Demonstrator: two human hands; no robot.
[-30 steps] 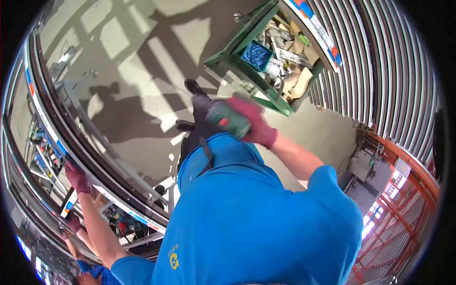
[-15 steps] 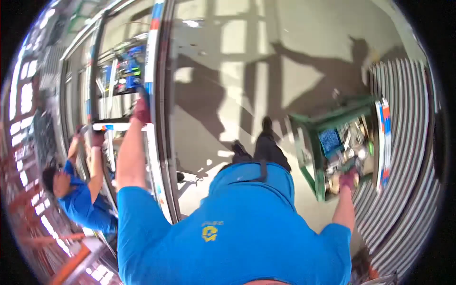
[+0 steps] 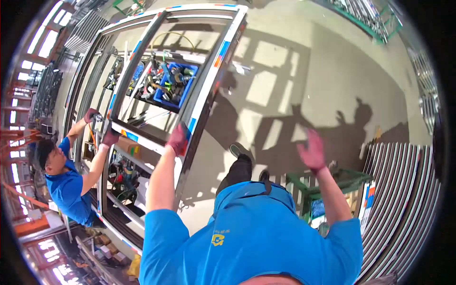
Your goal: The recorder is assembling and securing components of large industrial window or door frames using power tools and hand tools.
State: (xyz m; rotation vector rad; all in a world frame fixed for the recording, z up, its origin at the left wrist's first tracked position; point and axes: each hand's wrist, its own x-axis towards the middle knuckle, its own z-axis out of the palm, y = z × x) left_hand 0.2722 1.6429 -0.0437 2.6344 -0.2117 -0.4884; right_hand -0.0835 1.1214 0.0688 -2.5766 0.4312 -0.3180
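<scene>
My left hand (image 3: pixel 177 139), in a dark red glove, is closed around the near corner of a large metal window frame (image 3: pixel 204 88). White, blue and red film covers the frame's edges. A dark patch shows by its fingertips; I cannot tell whether it belongs to the glove. My right hand (image 3: pixel 312 150), gloved too, is raised with fingers spread and nothing in it. Below it stands a green crate (image 3: pixel 351 178), partly hidden behind my forearm, with a blue piece (image 3: pixel 318 208) visible inside.
A co-worker (image 3: pixel 71 173) in blue holds the frame's left side with gloved hands. Seen through the frame are a blue bin (image 3: pixel 176 85) of tools and a lower shelf of gear. Long metal profiles (image 3: pixel 394 199) lie at right; a green rack (image 3: pixel 368 21) stands far back.
My right hand has lifted out of the green crate and opened. My left hand stays on the frame. The view has turned, so the frame appears farther right.
</scene>
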